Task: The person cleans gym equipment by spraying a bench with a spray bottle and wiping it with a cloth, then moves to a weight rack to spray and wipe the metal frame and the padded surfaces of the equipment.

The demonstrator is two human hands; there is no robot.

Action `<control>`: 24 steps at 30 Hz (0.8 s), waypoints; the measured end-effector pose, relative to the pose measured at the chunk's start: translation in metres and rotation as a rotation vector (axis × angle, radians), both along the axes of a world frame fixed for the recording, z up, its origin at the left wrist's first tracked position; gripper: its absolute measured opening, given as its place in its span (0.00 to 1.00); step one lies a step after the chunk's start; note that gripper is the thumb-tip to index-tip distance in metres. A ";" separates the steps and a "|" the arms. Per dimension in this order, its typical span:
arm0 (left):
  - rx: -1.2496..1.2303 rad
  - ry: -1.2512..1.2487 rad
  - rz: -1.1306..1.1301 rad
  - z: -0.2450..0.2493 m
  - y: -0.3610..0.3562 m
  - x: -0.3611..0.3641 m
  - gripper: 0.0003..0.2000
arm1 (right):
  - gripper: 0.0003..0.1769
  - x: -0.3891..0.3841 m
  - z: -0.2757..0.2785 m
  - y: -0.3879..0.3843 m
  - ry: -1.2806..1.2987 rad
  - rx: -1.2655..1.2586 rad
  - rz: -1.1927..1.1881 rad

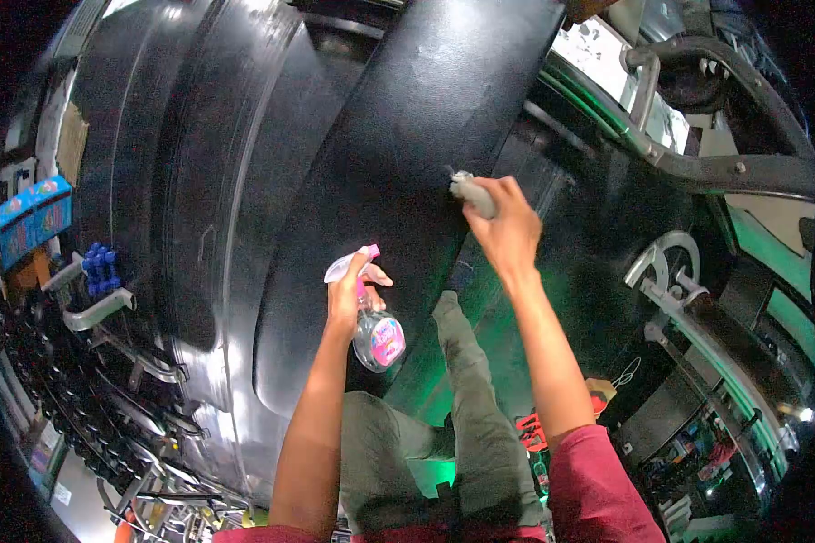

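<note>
My left hand [345,294] is wrapped round the neck of a clear spray bottle [380,342] with a pink and white trigger head and a pink label. Fingers of that hand curl near the trigger, and the bottle hangs upright over the lower part of a black padded bench [398,172]. Bunched in my right hand [509,226] is a pale grey cloth [474,196], close over the bench's right edge. The palm side of the right hand is hidden.
Grey metal machine frames [733,172] stand on the right, with a curved handle-like part [666,267] lower down. Along the left runs a rack of dark dumbbells [54,362], near blue dumbbells [101,269] and a blue box [34,222]. Red-and-black items [532,433] lie beside my legs.
</note>
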State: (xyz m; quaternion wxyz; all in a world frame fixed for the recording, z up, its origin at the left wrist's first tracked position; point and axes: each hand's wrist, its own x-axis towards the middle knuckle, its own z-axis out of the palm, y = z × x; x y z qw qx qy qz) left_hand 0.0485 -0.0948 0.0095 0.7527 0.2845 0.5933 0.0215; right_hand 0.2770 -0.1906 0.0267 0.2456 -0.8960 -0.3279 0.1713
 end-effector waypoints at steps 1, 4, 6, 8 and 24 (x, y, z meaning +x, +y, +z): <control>-0.021 0.029 -0.009 -0.002 0.001 -0.001 0.23 | 0.21 -0.010 -0.001 -0.005 0.009 0.038 0.045; -0.023 0.059 -0.022 -0.001 0.001 0.001 0.24 | 0.22 -0.048 0.004 -0.023 0.158 0.012 0.247; -0.005 0.062 -0.027 0.002 0.001 0.003 0.24 | 0.22 -0.056 0.006 -0.032 0.230 -0.034 0.314; 0.026 0.064 -0.047 0.004 0.001 0.004 0.24 | 0.21 -0.042 0.000 -0.032 0.170 0.032 0.183; 0.063 0.095 -0.056 0.001 0.000 0.000 0.24 | 0.28 -0.084 -0.057 -0.066 0.694 0.293 -0.662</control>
